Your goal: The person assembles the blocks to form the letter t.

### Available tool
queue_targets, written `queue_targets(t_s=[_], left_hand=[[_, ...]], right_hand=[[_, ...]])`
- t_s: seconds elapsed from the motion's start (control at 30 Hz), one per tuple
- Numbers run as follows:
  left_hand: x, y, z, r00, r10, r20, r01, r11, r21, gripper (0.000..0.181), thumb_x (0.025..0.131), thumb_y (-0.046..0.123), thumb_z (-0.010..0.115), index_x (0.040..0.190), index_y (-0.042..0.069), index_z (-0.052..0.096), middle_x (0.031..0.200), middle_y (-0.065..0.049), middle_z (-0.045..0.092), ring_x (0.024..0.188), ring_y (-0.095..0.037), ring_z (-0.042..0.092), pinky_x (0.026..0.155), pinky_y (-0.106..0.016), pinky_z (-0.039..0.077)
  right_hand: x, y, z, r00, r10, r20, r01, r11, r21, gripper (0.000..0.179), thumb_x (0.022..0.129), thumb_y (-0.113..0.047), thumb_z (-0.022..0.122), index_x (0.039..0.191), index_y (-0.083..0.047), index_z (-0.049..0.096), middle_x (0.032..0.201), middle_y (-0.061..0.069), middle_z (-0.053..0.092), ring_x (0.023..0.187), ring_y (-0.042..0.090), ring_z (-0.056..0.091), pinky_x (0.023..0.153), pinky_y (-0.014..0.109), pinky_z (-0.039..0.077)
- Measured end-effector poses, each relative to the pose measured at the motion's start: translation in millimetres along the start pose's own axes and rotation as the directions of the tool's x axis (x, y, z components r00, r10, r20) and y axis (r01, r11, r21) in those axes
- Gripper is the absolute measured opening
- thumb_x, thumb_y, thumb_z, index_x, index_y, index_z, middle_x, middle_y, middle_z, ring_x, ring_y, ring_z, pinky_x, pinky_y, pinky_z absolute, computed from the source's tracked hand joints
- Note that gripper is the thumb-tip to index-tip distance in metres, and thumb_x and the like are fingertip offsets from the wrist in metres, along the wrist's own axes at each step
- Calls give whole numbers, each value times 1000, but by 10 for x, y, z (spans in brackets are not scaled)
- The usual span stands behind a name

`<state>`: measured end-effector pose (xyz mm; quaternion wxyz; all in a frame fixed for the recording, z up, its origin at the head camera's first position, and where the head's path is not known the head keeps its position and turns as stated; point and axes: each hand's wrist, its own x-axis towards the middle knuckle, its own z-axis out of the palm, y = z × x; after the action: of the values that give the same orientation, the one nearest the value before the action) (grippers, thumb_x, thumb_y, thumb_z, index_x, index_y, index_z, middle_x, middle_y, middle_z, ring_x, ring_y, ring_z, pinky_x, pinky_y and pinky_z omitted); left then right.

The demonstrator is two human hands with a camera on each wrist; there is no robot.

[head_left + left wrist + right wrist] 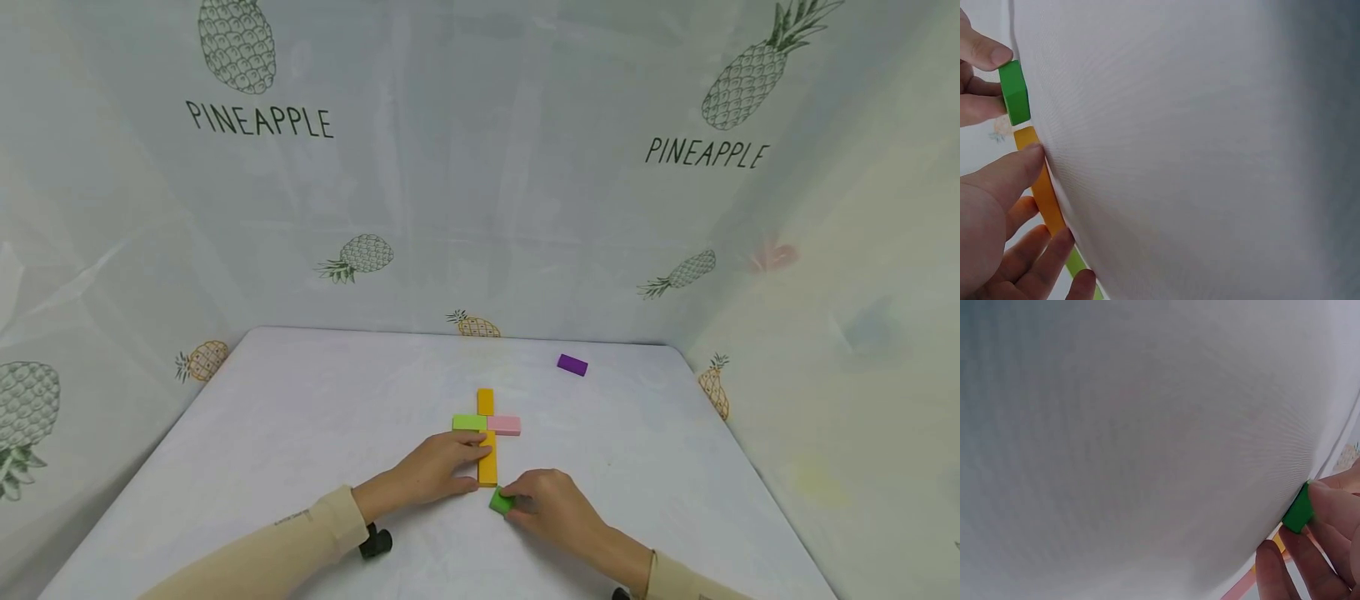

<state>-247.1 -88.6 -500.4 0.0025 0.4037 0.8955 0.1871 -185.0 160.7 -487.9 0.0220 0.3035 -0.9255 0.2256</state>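
Observation:
My left hand [442, 468] rests its fingertips on a long orange block [487, 473], with the thumb near the block's lower left edge. My right hand [553, 507] pinches a small green block [500, 501] between thumb and fingers, just below the lower end of the orange one. In the left wrist view a narrow gap shows between the green block [1015, 94] and the orange block [1047, 197]. Above the left fingers lie a light green block [468, 422] and a pink block [506, 426] end to end, with another orange block [486, 402] beyond them.
A purple block [572, 365] lies alone toward the back right of the white table [337, 392]. Behind and beside the table hangs a pale curtain [480, 183] printed with pineapples. A black wrist device [376, 542] sits by the left sleeve.

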Motion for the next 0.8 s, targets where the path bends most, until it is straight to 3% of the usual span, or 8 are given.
queue_targets(t_s=[0.8], left_hand=[[-15,40,-39,1000,12,-11,-12,1000,13,54,95,26,83,143,5,67,152,-11,61,141,-26,57,114,-46,50]], right_hand=[[71,12,36,1000,4,2,-4,1000,7,23,80,-21,95,99,-12,85,93,-9,80,86,0,69,82,27,61]])
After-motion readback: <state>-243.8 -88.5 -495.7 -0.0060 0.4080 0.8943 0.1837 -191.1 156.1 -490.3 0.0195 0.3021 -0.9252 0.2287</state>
